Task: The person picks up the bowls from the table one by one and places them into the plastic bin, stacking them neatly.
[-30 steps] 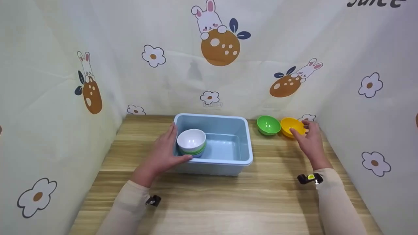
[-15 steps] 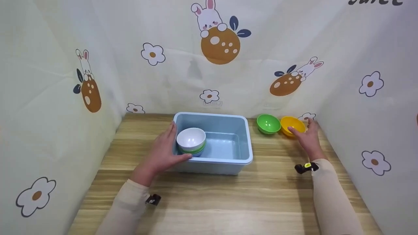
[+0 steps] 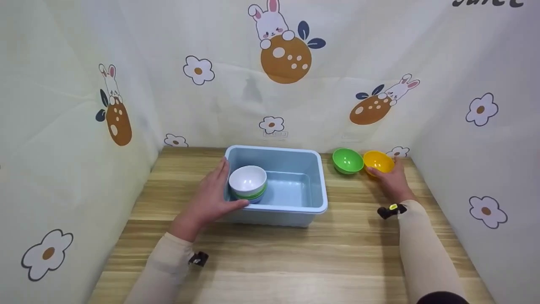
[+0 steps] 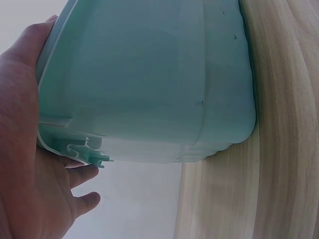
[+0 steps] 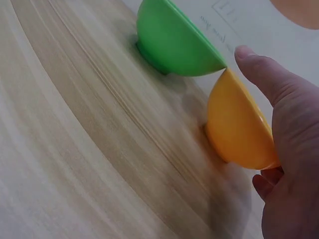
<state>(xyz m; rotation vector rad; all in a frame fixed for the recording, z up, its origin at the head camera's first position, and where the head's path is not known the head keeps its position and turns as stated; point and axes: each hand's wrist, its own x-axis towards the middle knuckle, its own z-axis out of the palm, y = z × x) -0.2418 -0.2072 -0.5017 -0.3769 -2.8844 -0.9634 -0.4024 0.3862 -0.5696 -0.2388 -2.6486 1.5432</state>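
A white bowl sits on top of a small stack of bowls, green and blue below, at the left inside a light blue plastic bin. My left hand rests on the bin's near left corner, fingers along the left side and straight thumb on the near rim. In the left wrist view the bin's wall fills the middle. On the right, my right hand is at a yellow bowl, thumb near its front rim and fingers at its right side. The bowl stands upright on the table.
A green bowl stands upright just left of the yellow bowl, the two rims touching or nearly so. Printed cloth walls enclose the wooden table at the back and both sides.
My right hand has come in lower and to the left, closer around the yellow bowl, its thumb now by the near rim. My left hand, the bin and the bowls stay in place.
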